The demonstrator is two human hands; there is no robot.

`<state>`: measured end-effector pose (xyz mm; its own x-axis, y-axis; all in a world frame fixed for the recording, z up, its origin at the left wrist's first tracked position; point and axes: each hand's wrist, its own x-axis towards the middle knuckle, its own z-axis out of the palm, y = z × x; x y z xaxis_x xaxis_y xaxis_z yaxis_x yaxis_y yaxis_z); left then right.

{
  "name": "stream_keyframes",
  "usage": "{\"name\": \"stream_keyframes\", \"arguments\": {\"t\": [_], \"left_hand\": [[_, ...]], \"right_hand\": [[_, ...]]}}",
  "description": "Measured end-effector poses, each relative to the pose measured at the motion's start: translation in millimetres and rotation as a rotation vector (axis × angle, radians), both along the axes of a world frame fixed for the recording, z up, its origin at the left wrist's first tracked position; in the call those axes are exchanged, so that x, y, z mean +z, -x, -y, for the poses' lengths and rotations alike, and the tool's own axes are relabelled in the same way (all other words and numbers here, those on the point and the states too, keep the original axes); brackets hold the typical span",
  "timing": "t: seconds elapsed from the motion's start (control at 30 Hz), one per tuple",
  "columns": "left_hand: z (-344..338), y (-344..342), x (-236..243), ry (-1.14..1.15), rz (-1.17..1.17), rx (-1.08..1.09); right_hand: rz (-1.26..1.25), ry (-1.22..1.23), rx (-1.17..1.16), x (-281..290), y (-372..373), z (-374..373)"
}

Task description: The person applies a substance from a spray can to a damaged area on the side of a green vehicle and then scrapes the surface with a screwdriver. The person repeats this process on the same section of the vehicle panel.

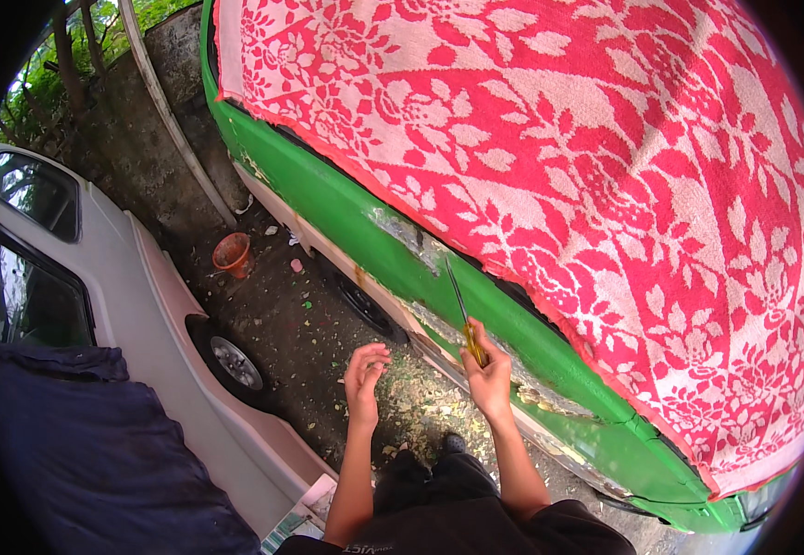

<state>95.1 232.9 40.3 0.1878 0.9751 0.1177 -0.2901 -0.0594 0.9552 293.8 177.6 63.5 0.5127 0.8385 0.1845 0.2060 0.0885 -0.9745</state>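
My right hand (490, 377) is closed around the yellow handle of a screwdriver (473, 344). Its long metal shaft points up and away, the tip at or just above the side of a green car (328, 196); whether it touches cannot be told. Close to that tip, a patch of scraped paint (405, 236) shows grey and whitish. More flaking paint (550, 400) runs along the lower body beside my right hand. My left hand (362, 375) hangs in front of me with loosely bent fingers, holding nothing visible, apart from the car.
A red and pink floral cloth (550, 139) covers the green car's top. At left stands a light-coloured car (134, 268) with a dark cloth (87, 444) over it. An orange pot (232, 253) and pale paint flakes (425, 400) lie between them. A wall (143, 129) stands behind.
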Motion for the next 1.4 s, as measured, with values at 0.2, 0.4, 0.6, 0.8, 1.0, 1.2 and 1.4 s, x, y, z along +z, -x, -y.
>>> {"name": "stream_keyframes", "arguments": {"t": [0.2,0.4,0.6,0.8,1.0,1.2,1.4], "left_hand": [[3,4,-2,0.029,-0.004,0.004],[0,21,-14,0.017,-0.046,0.004],[-5,10,-1,0.003,-0.011,-0.006],[-7,7,-1,0.001,-0.042,-0.021],[-1,7,-8,0.010,-0.062,-0.026],[2,7,-3,0.027,-0.034,-0.004],[2,15,-7,0.005,-0.033,-0.046]], "right_hand": [[0.074,-0.010,-0.030,2,17,-40],[0.084,0.088,-0.046,6,7,-12],[0.089,-0.003,-0.068,-8,6,-6],[0.006,0.103,-0.045,9,10,-11],[0.083,-0.030,-0.071,-3,3,3],[0.034,0.037,-0.045,14,12,-13],[0.061,-0.049,-0.048,-1,8,-19]]}}
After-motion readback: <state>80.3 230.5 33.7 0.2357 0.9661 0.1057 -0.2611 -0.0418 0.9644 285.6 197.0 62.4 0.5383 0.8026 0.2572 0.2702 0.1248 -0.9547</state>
